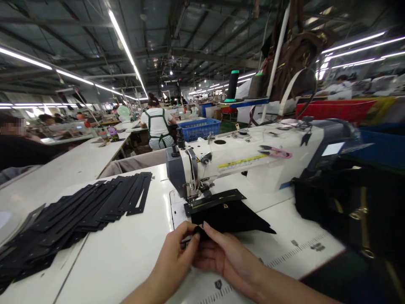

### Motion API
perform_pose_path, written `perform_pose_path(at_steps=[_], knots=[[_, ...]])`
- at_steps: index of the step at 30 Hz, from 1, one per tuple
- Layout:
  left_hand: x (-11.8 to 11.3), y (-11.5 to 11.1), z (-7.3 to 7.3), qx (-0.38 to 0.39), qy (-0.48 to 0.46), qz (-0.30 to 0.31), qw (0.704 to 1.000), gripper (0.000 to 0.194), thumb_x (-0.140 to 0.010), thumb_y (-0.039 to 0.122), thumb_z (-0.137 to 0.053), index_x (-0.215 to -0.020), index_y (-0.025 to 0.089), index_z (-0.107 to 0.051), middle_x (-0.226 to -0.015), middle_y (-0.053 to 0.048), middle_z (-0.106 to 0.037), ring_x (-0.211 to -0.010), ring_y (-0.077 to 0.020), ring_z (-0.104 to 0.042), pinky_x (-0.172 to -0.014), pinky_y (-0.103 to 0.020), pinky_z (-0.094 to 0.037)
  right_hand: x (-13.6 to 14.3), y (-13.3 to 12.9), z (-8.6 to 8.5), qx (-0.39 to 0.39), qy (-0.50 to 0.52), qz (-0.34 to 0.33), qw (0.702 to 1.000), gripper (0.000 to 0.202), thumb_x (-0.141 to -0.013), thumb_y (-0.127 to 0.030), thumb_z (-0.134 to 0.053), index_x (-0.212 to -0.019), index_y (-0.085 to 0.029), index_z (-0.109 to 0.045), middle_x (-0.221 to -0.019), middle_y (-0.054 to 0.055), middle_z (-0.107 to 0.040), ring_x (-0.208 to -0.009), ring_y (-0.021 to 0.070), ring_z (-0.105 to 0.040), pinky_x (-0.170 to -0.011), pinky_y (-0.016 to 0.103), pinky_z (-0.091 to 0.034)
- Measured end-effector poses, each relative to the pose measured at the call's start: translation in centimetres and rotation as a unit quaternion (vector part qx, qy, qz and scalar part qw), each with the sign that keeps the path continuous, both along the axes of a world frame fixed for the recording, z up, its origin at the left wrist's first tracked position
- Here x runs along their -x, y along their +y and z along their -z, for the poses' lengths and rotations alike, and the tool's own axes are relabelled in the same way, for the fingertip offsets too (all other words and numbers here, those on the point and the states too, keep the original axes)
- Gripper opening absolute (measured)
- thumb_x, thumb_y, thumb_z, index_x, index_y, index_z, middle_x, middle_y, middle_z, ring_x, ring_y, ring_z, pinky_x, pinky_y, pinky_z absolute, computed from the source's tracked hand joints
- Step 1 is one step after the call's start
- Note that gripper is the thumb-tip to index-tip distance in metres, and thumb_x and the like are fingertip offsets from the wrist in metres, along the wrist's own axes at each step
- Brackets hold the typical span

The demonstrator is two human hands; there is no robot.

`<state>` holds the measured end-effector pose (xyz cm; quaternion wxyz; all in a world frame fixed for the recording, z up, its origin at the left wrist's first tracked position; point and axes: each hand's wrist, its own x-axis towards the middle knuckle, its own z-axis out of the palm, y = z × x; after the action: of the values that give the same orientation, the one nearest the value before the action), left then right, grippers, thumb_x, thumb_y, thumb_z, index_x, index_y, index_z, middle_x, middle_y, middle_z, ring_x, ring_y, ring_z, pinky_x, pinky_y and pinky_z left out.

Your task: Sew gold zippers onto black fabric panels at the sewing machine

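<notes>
Both my hands meet at the near edge of a black fabric piece (234, 217) on the sewing machine bed. My left hand (179, 253) pinches its near left corner between thumb and fingers. Close beside it, my right hand (226, 257) grips the same corner, thumb on top and fingers curled below. A black strip with a long zipper slot (218, 199) lies along the fabric's far side, its left end under the needle area of the white sewing machine (190, 185). A small gold zipper pull (225, 206) shows beside the strip.
A fanned pile of black slotted strips (95, 207) covers the table's left. Pink-handled snips (275, 152) rest on the machine arm. Black material with gold hardware (360, 211) hangs at right. Thread cones (233, 86) stand behind; a co-worker in a green apron (157, 124) sits ahead.
</notes>
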<state>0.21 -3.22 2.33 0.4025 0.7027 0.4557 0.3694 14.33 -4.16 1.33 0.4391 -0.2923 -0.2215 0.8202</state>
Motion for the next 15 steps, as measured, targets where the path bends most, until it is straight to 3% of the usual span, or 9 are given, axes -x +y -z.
perform_pose_path(at_steps=[5,8,10,11,12,14,15], knots=[[0.0,0.1,-0.3,0.067,-0.1,-0.027,0.992,0.015,-0.08,0.032,-0.052,-0.082,0.017,-0.054,-0.073,-0.001,-0.059,-0.072,-0.0158,-0.054,-0.068,-0.025,-0.043,0.1,-0.3,0.0,-0.035,-0.024,0.012,0.999,0.049,-0.061,-0.034,-0.078,-0.097,-0.006,-0.061,-0.092,0.015,-0.067,-0.079,0.0219,-0.065,-0.07,0.032,-0.05],[-0.2,0.5,-0.3,0.099,-0.155,-0.045,0.982,0.023,-0.078,0.04,-0.056,-0.077,0.017,-0.053,-0.067,0.001,-0.055,-0.064,-0.0132,-0.05,-0.06,-0.022,-0.041,0.2,-0.3,0.3,-0.052,-0.047,0.022,0.997,0.048,-0.064,-0.035,-0.074,-0.1,-0.007,-0.06,-0.098,0.016,-0.065,-0.084,0.0238,-0.065,-0.072,0.033,-0.05],[-0.1,0.9,-0.4,0.111,-0.173,-0.051,0.977,0.028,-0.077,0.044,-0.057,-0.076,0.016,-0.052,-0.066,0.002,-0.054,-0.063,-0.0126,-0.049,-0.058,-0.021,-0.04,0.0,0.3,0.7,-0.101,-0.161,0.016,0.982,0.037,-0.075,-0.034,-0.063,-0.1,-0.008,-0.06,-0.098,0.016,-0.066,-0.081,0.0227,-0.066,-0.068,0.032,-0.051],[0.0,1.1,-0.6,0.116,-0.17,-0.051,0.977,0.03,-0.077,0.046,-0.057,-0.076,0.016,-0.052,-0.066,0.001,-0.053,-0.062,-0.0124,-0.048,-0.055,-0.021,-0.039,-0.3,0.8,0.9,-0.152,-0.267,0.0,0.952,0.03,-0.08,-0.033,-0.055,-0.095,-0.008,-0.062,-0.091,0.014,-0.067,-0.075,0.0216,-0.066,-0.063,0.031,-0.052],[0.3,1.3,-0.8,0.119,-0.162,-0.052,0.978,0.031,-0.077,0.047,-0.057,-0.077,0.017,-0.052,-0.067,0.001,-0.053,-0.062,-0.0126,-0.048,-0.053,-0.02,-0.038,-0.9,1.5,1.1,-0.209,-0.382,-0.018,0.9,0.028,-0.084,-0.032,-0.048,-0.086,-0.009,-0.064,-0.081,0.013,-0.068,-0.068,0.0207,-0.066,-0.059,0.03,-0.051],[0.9,1.8,-1.3,0.11,-0.147,-0.051,0.982,0.03,-0.079,0.046,-0.056,-0.078,0.017,-0.052,-0.069,0.0,-0.053,-0.066,-0.0136,-0.048,-0.054,-0.021,-0.039,-2.6,3.2,1.1,-0.306,-0.559,-0.035,0.769,0.031,-0.087,-0.029,-0.046,-0.072,-0.01,-0.065,-0.067,0.009,-0.066,-0.061,0.0193,-0.064,-0.056,0.03,-0.05],[1.4,2.0,-1.5,0.097,-0.145,-0.048,0.984,0.028,-0.08,0.045,-0.056,-0.078,0.017,-0.052,-0.071,0.0,-0.054,-0.069,-0.0142,-0.049,-0.058,-0.022,-0.041,-3.6,4.2,0.9,-0.338,-0.603,-0.027,0.722,0.028,-0.087,-0.029,-0.048,-0.073,-0.011,-0.064,-0.069,0.008,-0.065,-0.063,0.0185,-0.063,-0.06,0.031,-0.05]])
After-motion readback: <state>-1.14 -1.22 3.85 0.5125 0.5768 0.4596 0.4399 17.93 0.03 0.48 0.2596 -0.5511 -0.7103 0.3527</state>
